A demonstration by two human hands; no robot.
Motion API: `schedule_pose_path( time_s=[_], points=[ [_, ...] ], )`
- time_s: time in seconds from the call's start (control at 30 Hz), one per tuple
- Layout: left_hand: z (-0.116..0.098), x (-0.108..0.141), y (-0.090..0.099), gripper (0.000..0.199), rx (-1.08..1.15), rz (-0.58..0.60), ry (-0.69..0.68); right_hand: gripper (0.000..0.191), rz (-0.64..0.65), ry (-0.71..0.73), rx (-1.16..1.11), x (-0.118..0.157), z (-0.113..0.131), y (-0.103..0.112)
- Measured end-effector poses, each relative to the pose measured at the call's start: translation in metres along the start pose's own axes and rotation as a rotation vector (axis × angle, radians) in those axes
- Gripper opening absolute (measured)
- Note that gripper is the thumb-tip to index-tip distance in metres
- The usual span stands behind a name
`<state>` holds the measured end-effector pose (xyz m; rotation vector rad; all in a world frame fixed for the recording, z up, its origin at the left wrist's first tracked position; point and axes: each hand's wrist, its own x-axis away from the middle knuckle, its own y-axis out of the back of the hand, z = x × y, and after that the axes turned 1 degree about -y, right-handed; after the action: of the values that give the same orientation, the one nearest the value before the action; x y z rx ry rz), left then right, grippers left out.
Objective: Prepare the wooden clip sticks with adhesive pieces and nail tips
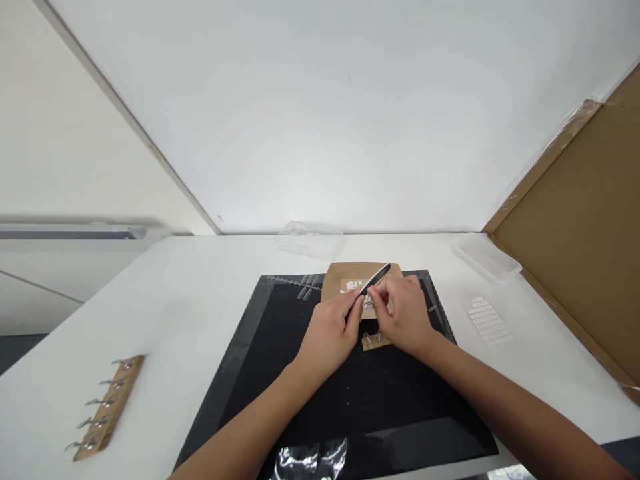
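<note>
My left hand is closed on the lower end of a slim black nail file with a pale edge, which slants up to the right. Beside it, my right hand is pinched against the file; whatever its fingertips hold is too small and hidden to name. Both hands are over the near side of a brown paper tray with small white pieces in it. Just below the right hand, a short wooden strip with clear nail tips on it is partly covered.
A black mat lies under the hands, with clear nail tips at its back. A wooden stand with clips is at left. Clear plastic boxes, a white tab sheet and a cardboard panel surround the mat.
</note>
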<state>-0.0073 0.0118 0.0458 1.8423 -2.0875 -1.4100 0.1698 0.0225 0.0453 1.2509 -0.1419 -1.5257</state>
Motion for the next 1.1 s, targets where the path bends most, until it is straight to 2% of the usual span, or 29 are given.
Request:
schedule_pose_path(
  time_s=[0.07, 0.17, 0.37, 0.47, 0.5, 0.57, 0.6, 0.7, 0.77, 0.97, 1.03, 1.1],
  points=[
    [0.001, -0.001, 0.000, 0.026, 0.010, 0.001, 0.002, 0.028, 0.014, 0.010, 0.002, 0.000, 0.000, -0.001],
    [0.000, -0.002, 0.001, 0.028, -0.004, 0.020, 0.015, 0.026, -0.061, -0.059, 0.049, -0.002, -0.003, -0.001],
    [-0.005, -0.003, 0.004, 0.030, -0.014, 0.035, -0.004, 0.028, 0.001, 0.007, -0.033, -0.001, 0.003, 0.005],
    [0.002, -0.006, 0.011, 0.033, -0.094, -0.013, 0.022, 0.027, -0.052, 0.048, -0.040, 0.001, 0.007, 0.009],
    [0.006, -0.008, 0.016, 0.034, -0.152, -0.064, 0.033, 0.027, -0.074, 0.068, -0.037, 0.001, 0.008, 0.011],
    [0.017, -0.012, 0.025, 0.034, -0.334, -0.150, 0.139, 0.026, -0.114, 0.108, -0.024, 0.003, 0.007, 0.013],
    [0.023, -0.015, 0.031, 0.036, -0.437, -0.134, 0.234, 0.026, -0.128, 0.123, -0.017, 0.005, 0.005, 0.014],
    [0.038, -0.021, 0.043, 0.043, -0.685, 0.004, 0.524, 0.027, -0.135, 0.164, 0.000, 0.009, -0.001, 0.016],
    [0.043, -0.022, 0.048, 0.044, -0.763, 0.081, 0.603, 0.027, -0.127, 0.200, 0.023, 0.011, -0.005, 0.017],
    [0.044, -0.014, 0.052, 0.032, -0.854, 0.173, 0.625, 0.027, -0.127, 0.253, 0.064, 0.016, -0.008, 0.021],
    [0.042, -0.012, 0.051, 0.030, -0.912, 0.119, 0.532, 0.027, -0.130, 0.248, 0.057, 0.016, -0.007, 0.022],
    [0.040, -0.010, 0.047, 0.031, -0.923, -0.007, 0.347, 0.027, -0.121, 0.248, 0.051, 0.016, -0.005, 0.023]
  ],
)
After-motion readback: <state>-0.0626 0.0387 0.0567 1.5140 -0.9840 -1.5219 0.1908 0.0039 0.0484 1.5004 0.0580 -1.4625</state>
